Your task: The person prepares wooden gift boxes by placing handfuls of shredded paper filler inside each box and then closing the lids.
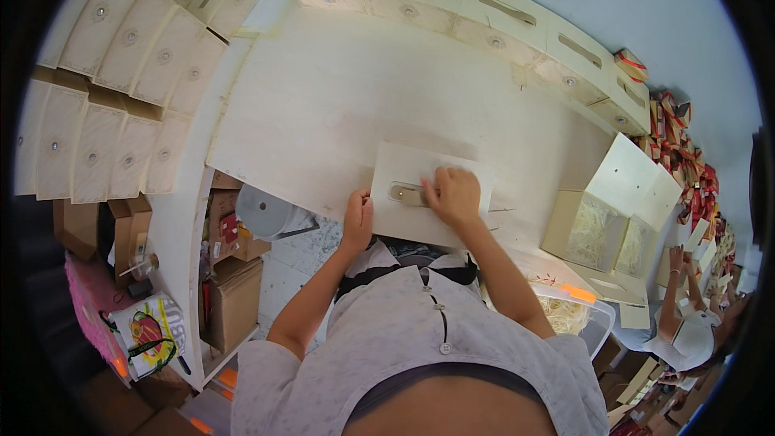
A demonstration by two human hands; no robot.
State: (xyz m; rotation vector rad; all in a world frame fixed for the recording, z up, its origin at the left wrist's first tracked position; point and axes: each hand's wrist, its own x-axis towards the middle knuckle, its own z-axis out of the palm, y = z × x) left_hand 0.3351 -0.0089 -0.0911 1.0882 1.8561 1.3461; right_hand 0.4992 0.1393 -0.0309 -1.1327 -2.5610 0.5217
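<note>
A cream cardboard gift box (pixel 387 169) sits at the table's near edge, right in front of me. My left hand (pixel 358 218) grips its left side, thumb toward me. On its top is a slot holding a beige handle strap (pixel 412 195), with a small metal rivet at the strap's left end. My right hand (pixel 457 194) is curled over the strap's right end, the thumb against it. The fingertips and that end of the strap are hidden beneath the hand.
A row of finished-looking boxes (pixel 418 0) lines the table's back edge. Stacked drawer-front boxes (pixel 133 42) stand left. An opened box with shredded filler (pixel 590 230) lies right, above a clear plastic bin (pixel 599 327). A grey stool (pixel 263 209) is below left. Another person (pixel 684 327) works far right.
</note>
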